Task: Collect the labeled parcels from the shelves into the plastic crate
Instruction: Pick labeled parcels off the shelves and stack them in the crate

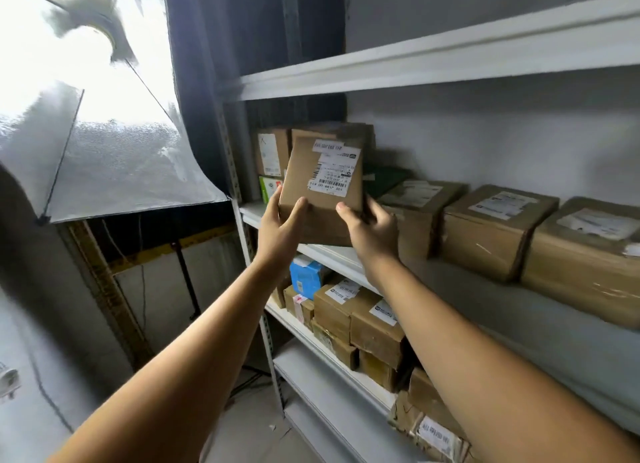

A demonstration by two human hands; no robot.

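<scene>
Both hands hold 1 labeled parcel [322, 182] tilted up off the middle shelf [332, 251]: left hand [282, 225] grips its lower left edge, right hand [372, 225] its lower right. This looks like the pick-up step; next it must go into the crate, which is out of view.

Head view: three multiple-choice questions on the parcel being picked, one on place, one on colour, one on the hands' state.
1. Where is the parcel? A. in a crate B. held up before the shelf C. on the floor
2. What colour is the small box below it? A. blue B. red C. black
3. The left hand and right hand are: A. idle B. on the wall C. gripping the parcel
Answers: B, hands hold it up; A, plainly blue; C, thumbs on its front.
</scene>
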